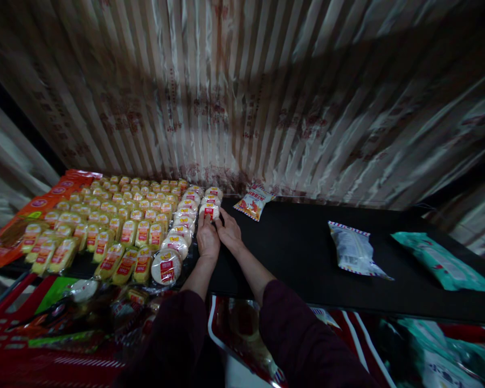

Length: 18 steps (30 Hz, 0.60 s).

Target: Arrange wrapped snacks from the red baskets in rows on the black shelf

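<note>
My left hand and my right hand are close together on the black table. Between their fingertips is a round white wrapped cracker with a red label, and both hands are closed on its near edge. Just beyond it, two or so more wrapped crackers continue a short column. To the left runs a longer column of the same kind, its nearest cracker lying at the table's front edge. Beyond that column stand many rows of small yellow wrapped cakes with red labels.
An orange bag lies along the left end. To the right are a small snack bag, a silvery bag and a teal packet on the black table. Below, a red basket holds packets. A striped curtain hangs behind.
</note>
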Tool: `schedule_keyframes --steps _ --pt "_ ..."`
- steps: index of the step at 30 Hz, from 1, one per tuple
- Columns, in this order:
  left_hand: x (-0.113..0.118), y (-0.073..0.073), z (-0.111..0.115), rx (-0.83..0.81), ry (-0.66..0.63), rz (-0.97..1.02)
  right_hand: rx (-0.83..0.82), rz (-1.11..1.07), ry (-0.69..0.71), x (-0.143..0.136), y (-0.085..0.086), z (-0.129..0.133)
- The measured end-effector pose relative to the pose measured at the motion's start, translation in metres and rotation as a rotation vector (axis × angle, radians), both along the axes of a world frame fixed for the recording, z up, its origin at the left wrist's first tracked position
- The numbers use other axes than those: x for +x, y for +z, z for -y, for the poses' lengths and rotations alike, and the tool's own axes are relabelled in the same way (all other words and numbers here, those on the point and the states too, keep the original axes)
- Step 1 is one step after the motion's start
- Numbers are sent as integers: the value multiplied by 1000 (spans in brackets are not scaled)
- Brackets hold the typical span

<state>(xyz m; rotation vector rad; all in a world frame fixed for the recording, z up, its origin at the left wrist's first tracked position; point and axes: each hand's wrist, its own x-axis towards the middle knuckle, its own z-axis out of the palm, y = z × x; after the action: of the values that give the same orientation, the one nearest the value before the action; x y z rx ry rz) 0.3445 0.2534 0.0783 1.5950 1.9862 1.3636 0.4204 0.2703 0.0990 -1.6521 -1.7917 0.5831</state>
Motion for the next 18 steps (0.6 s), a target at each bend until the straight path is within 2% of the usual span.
schedule_keyframes --steps 8,14,18 --pt "0 2 2 28 14 -9 19 -115 -105 -2 -2 -8" --pt "2 1 3 56 28 12 -58 -304 -146 -2 -3 -43" --pt "2 1 3 54 25 16 -57 -344 -154 -2 -3 -64"
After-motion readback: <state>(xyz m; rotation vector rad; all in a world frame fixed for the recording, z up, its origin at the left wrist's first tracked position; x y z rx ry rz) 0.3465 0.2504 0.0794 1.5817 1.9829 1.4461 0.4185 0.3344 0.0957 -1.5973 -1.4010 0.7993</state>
